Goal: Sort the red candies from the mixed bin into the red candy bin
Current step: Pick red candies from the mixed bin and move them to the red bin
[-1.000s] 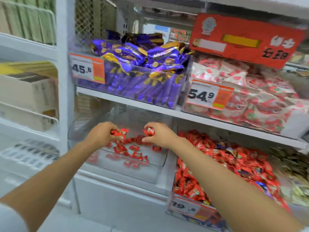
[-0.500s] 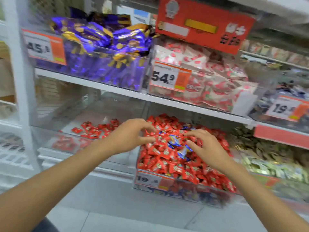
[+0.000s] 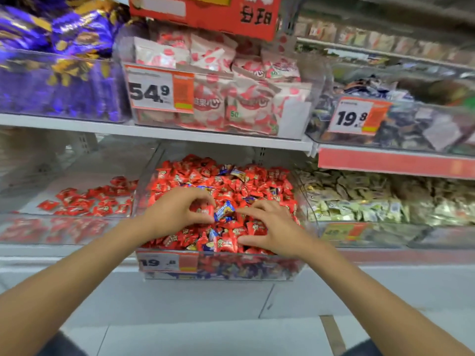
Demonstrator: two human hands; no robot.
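Note:
The mixed bin (image 3: 257, 269) is a clear box heaped with red candies (image 3: 231, 183) and a few blue ones. Both my hands are in it. My left hand (image 3: 174, 211) curls its thumb and forefinger round a red candy (image 3: 209, 210) near the middle of the heap. A blue candy (image 3: 224, 210) lies just right of that, between my hands. My right hand (image 3: 272, 227) rests on the heap with its fingers spread over the red wrappers. The red candy bin (image 3: 64, 229) stands to the left, with a thin layer of red candies (image 3: 90, 201) on its floor.
A bin of pale green and gold sweets (image 3: 359, 209) stands to the right. The shelf above (image 3: 205, 138) carries bins of purple wrappers (image 3: 59, 80), pink-and-white packets (image 3: 231, 98) and dark sweets (image 3: 401, 124). A red sign (image 3: 205, 11) hangs overhead. Grey floor lies below.
Both hands held red candies over the left bin, then moved right into the mixed bin. They now sit lower in the heap, the left one pinching a red candy.

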